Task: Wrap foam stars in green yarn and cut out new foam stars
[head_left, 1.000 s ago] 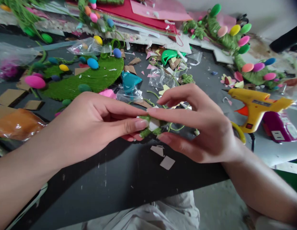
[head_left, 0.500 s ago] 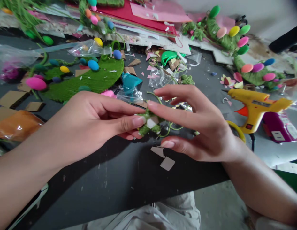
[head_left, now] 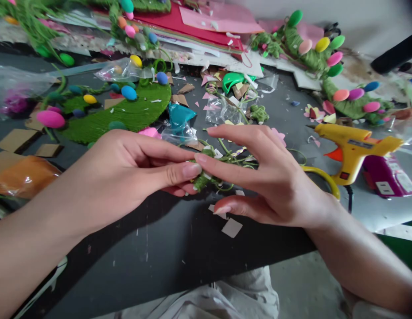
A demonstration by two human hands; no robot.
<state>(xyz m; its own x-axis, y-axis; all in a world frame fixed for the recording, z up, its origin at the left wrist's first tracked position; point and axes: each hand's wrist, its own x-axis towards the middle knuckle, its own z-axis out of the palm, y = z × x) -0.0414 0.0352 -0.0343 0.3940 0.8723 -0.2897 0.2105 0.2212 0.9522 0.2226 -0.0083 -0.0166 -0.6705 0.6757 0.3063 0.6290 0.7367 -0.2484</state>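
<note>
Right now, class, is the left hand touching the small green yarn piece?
Touching. The head view shows the left hand pinching the green yarn piece, its thumb lying over the left edge with no gap.

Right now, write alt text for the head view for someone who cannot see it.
A person's left hand pinches a small green yarn piece, with the right hand extended over it, above a dark table. A yellow glue gun is at right, a large green leaf shape at left.

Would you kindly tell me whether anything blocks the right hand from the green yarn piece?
Nothing visible does: the right hand has its index finger over the green yarn piece, pinched in the left hand.
</note>
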